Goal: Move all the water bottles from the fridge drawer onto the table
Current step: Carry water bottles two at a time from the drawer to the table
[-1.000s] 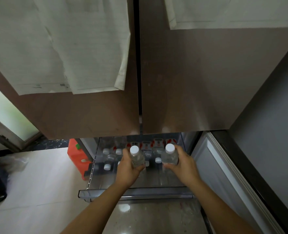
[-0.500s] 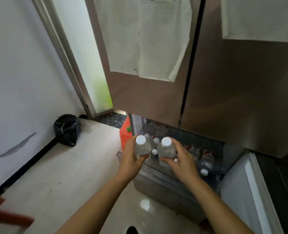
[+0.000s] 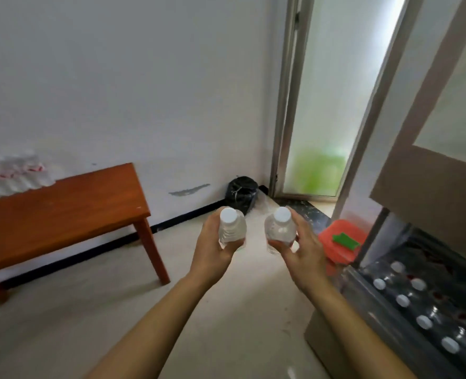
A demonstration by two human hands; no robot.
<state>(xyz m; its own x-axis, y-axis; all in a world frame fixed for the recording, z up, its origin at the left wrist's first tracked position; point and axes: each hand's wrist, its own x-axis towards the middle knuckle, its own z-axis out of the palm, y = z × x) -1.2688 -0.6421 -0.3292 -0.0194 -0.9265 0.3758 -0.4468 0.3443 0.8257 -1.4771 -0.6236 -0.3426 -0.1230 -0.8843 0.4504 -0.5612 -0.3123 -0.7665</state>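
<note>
1. Head view. Our left hand (image 3: 212, 250) has its fingers curled round the left bottle (image 3: 232, 228), upright, white cap on top, held in the air above the floor.
2. Our right hand (image 3: 303, 250) wraps the right bottle (image 3: 279, 228) likewise. The two bottles are near each other, not touching.
3. Step, as we judge it: carrying, between drawer and table.
4. The fridge drawer (image 3: 385, 318) stands open at lower right. The remaining bottles (image 3: 403, 300) show as several white caps, so the task looks far from done.
5. The table (image 3: 62, 214) is at left against the wall, well apart from both hands.
6. The next move calls for a swing leftward, setting both bottles upright on the wooden top, letting go, then returning.
</note>
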